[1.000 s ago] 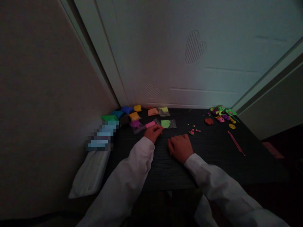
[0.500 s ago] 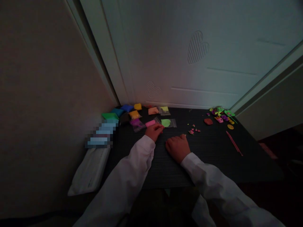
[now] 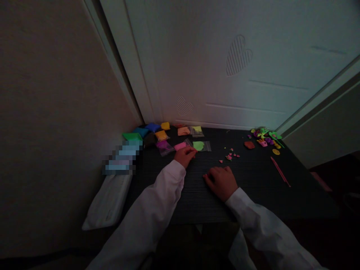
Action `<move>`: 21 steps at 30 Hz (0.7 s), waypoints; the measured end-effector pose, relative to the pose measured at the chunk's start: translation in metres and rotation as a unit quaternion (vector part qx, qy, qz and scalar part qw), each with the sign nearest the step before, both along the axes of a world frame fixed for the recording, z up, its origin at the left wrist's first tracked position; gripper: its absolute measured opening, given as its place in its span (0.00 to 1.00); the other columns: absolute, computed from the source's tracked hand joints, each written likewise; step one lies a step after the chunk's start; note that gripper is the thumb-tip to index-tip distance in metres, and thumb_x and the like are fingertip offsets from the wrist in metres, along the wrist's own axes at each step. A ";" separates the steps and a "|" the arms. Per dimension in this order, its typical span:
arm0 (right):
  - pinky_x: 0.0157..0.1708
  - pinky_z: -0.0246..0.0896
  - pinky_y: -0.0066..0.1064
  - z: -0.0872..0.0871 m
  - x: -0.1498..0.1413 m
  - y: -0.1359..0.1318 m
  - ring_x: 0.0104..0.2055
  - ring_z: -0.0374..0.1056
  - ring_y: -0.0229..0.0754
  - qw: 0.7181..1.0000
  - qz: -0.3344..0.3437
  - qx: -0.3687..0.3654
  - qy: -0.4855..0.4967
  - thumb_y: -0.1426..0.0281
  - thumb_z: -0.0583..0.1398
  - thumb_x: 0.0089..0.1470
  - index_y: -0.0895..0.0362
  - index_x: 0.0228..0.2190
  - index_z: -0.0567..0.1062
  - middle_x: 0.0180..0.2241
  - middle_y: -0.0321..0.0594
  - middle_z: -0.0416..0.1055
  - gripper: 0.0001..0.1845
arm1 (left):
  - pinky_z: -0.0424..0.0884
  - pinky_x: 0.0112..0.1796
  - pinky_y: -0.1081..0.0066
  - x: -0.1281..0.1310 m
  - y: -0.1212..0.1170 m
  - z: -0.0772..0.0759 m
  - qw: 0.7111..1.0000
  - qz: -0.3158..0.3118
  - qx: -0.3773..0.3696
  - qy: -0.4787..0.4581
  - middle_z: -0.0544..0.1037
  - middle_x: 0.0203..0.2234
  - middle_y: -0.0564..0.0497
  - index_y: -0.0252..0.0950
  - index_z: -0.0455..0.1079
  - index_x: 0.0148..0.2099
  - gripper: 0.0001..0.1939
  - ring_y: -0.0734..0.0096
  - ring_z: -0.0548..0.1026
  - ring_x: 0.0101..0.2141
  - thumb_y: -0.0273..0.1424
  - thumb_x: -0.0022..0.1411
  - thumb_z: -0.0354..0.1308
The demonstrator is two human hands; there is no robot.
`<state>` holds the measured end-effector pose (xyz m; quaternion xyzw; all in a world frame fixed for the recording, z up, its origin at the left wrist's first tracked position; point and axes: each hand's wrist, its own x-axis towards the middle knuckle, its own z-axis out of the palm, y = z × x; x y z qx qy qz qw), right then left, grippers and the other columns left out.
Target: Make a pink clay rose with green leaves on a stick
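The room is dim. My left hand (image 3: 185,155) rests on the dark table (image 3: 253,191) with its fingers curled on the edge of a pink clay bag (image 3: 180,146). A green clay bag (image 3: 201,146) lies just right of those fingertips. Nearer to me, my right hand (image 3: 222,180) lies knuckles up on the tabletop with its fingers bent under; what they press, if anything, is hidden. Small pink clay crumbs (image 3: 229,156) are scattered beyond the right hand.
Several coloured clay bags (image 3: 157,134) lie along the table's far left. Small clay figures (image 3: 264,137) and a red-brown disc (image 3: 249,144) sit at the far right, with a thin pink stick (image 3: 279,171) nearby. A white door (image 3: 239,63) stands behind. A white bag (image 3: 108,200) lies at left.
My right hand has slid back toward me and slightly right on the table. The left hand stays at the pink bag.
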<state>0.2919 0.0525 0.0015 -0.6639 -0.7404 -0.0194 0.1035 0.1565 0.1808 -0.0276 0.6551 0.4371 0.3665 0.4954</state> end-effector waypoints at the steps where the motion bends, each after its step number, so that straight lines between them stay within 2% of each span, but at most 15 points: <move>1: 0.34 0.41 0.31 0.000 0.000 0.000 0.30 0.61 0.37 1.000 0.009 -0.001 0.001 0.60 0.47 0.52 0.56 0.24 0.66 0.25 0.36 0.67 0.15 | 0.59 0.23 0.77 0.000 0.000 0.000 1.000 0.000 0.001 0.001 0.67 0.16 0.56 0.35 0.69 0.30 0.12 0.79 0.63 0.19 0.37 0.48 0.51; 7: 0.34 0.41 0.31 0.003 0.004 0.003 0.29 0.61 0.35 0.998 0.053 -0.002 0.013 0.58 0.48 0.51 0.56 0.24 0.66 0.24 0.35 0.67 0.16 | 0.59 0.22 0.77 0.001 0.000 0.000 1.000 0.002 0.003 0.004 0.67 0.16 0.55 0.34 0.69 0.31 0.13 0.79 0.63 0.19 0.37 0.48 0.51; 13: 0.33 0.41 0.32 0.002 0.012 0.025 0.27 0.62 0.36 0.995 0.067 0.026 -0.064 0.62 0.44 0.54 0.58 0.21 0.67 0.23 0.38 0.69 0.20 | 0.59 0.22 0.77 0.001 -0.001 0.001 1.000 -0.002 0.004 0.004 0.67 0.17 0.55 0.34 0.69 0.31 0.13 0.79 0.64 0.19 0.38 0.48 0.50; 17: 0.31 0.41 0.31 0.000 0.008 0.033 0.25 0.63 0.35 0.990 0.120 0.009 -0.079 0.60 0.44 0.53 0.58 0.20 0.68 0.21 0.38 0.70 0.22 | 0.59 0.21 0.77 0.000 -0.001 0.001 1.000 -0.001 0.004 0.005 0.67 0.16 0.55 0.34 0.69 0.31 0.12 0.79 0.64 0.19 0.37 0.48 0.50; 21: 0.31 0.41 0.32 -0.002 -0.004 0.023 0.24 0.63 0.34 0.975 0.201 -0.007 -0.091 0.62 0.43 0.54 0.58 0.20 0.70 0.20 0.39 0.71 0.22 | 0.59 0.22 0.77 0.000 0.000 0.000 1.000 -0.002 0.005 0.007 0.67 0.16 0.55 0.35 0.69 0.30 0.12 0.79 0.64 0.19 0.37 0.48 0.50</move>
